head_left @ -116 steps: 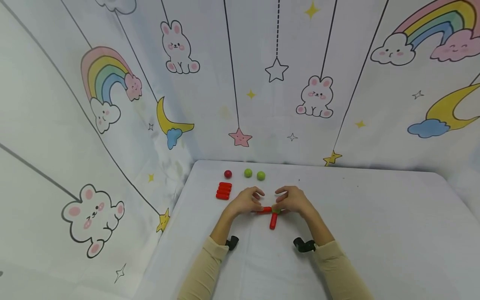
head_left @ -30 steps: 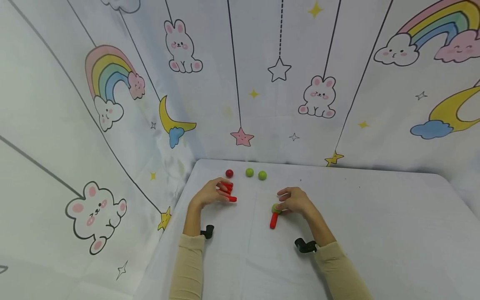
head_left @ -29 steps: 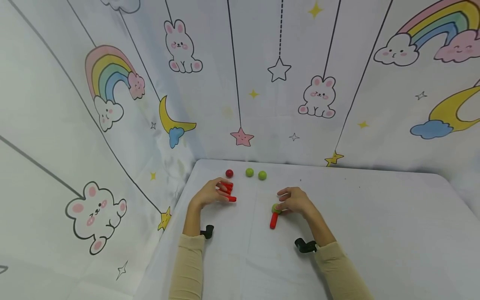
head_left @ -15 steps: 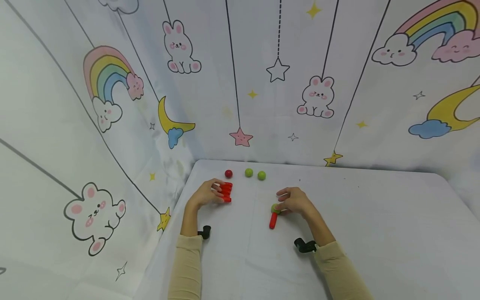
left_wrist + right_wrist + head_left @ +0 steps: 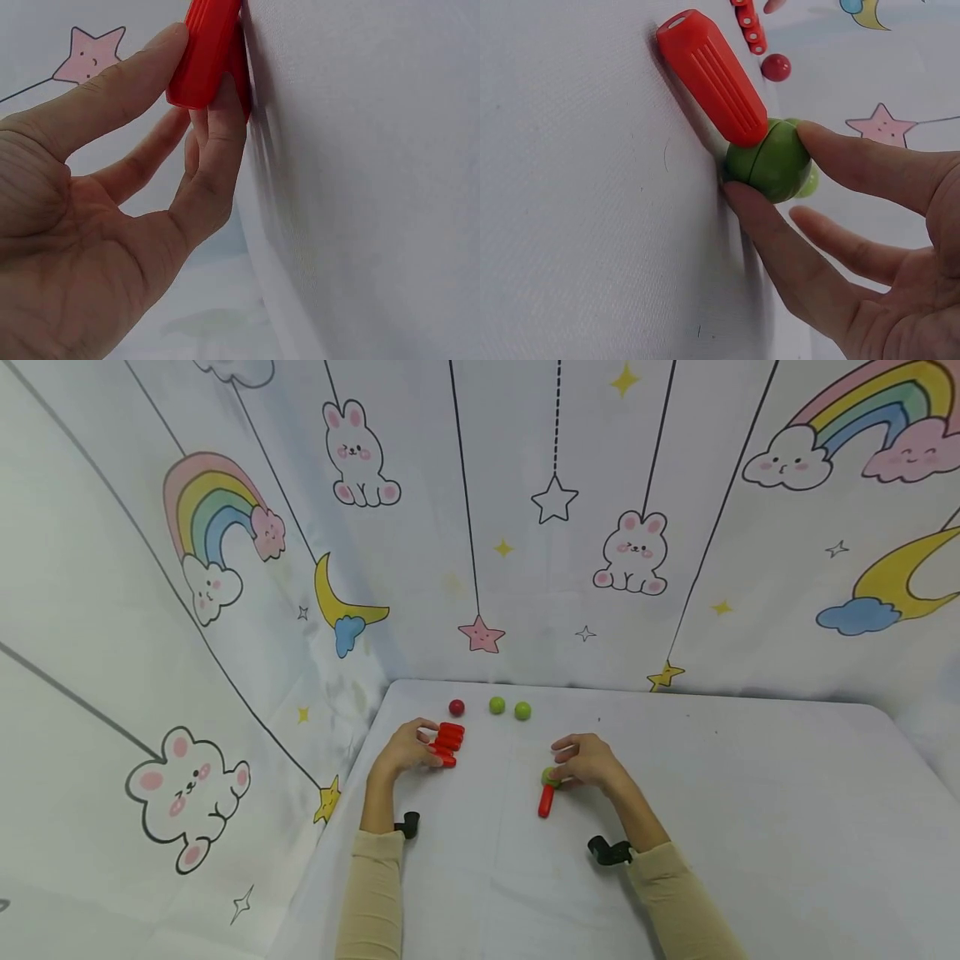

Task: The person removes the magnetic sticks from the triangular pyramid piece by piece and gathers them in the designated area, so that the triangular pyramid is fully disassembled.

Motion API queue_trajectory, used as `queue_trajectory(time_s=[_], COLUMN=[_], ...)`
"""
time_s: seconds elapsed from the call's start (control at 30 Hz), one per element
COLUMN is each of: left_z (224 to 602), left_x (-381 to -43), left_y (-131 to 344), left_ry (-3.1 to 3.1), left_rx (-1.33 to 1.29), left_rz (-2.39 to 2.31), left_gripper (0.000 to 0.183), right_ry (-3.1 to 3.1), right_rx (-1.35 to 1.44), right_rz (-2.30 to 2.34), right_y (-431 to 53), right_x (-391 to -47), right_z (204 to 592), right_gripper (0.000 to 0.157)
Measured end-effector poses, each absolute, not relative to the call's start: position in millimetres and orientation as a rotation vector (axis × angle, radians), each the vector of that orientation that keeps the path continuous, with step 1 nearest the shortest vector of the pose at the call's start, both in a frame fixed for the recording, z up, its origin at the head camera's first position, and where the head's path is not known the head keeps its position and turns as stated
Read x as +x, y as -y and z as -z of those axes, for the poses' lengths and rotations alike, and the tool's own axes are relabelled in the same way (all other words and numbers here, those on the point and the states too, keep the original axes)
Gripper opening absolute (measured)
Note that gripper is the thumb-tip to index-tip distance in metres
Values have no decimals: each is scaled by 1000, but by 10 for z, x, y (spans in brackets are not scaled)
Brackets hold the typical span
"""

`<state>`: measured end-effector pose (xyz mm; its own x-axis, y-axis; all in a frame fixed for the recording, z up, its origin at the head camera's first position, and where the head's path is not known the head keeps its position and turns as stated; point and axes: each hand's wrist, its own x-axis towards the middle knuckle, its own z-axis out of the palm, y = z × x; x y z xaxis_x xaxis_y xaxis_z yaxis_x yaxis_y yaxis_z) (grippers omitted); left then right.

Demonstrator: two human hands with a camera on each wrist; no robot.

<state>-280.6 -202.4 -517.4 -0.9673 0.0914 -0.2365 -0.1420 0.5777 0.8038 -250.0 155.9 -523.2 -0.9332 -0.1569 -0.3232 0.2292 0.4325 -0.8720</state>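
Note:
In the left wrist view, my left hand [image 5: 127, 217] pinches a short ribbed red rod [image 5: 204, 64] between thumb and fingers. The head view has this hand at the near end of a row of red rods [image 5: 451, 732], its fingertips partly covering the closest ones. My right hand [image 5: 588, 760] pinches a green ball [image 5: 772, 161] between thumb and a finger, close to the tabletop. One red rod [image 5: 712, 79] touches this ball at its end and points toward the near side in the head view.
A red ball [image 5: 457, 707] and two green balls, one left [image 5: 497, 705] and one right [image 5: 522, 711], lie near the back edge of the white table [image 5: 712, 793]. A white cloth [image 5: 420, 527] with printed rabbits and stars hangs behind.
My left hand has left the green ball and moved left to the row, with a red rod that lay at the ball's left side. The right hand has stayed on the ball.

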Motion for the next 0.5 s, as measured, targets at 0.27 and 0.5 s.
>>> queue_trajectory(time_s=[0.27, 0.5], left_z=[5242, 5256], left_x=[-2841, -2836], left_y=[2056, 2021], left_ry=[-2615, -2676], left_rx=[-61, -98], left_rz=[-1256, -1208], left_gripper=[63, 60], right_ry=[-2341, -2349], right_rx=[65, 55], right_rz=[1497, 1485], right_y=[-1552, -1551], right_x=[-2509, -2511], right_z=[5236, 5241], right_gripper=[52, 52])
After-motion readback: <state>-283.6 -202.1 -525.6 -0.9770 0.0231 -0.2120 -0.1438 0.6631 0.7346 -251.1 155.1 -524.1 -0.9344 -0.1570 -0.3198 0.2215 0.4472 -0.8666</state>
